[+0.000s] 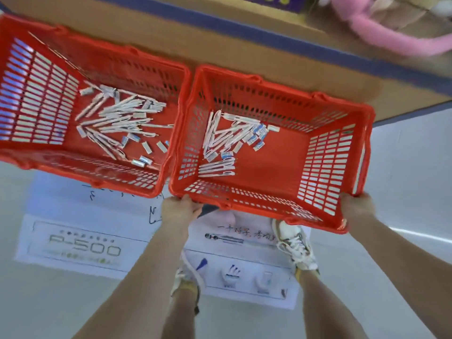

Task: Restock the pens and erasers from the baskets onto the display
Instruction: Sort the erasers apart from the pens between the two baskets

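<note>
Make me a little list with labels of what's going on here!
left hand: grips near-left corner of right basket
right hand: grips its near-right corner
right basket holds: white pens, erasers
left basket: pens and erasers too, nobody holds it
baskets: side by side, touching
under them: printed floor sheet, sneakers

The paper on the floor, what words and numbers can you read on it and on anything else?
"P-500": on the white floor poster, left part.
Handwritten characters on the poster's right part: too blurred to read.
Wrappers on the pens and erasers in the red baskets: too small to read.
</note>
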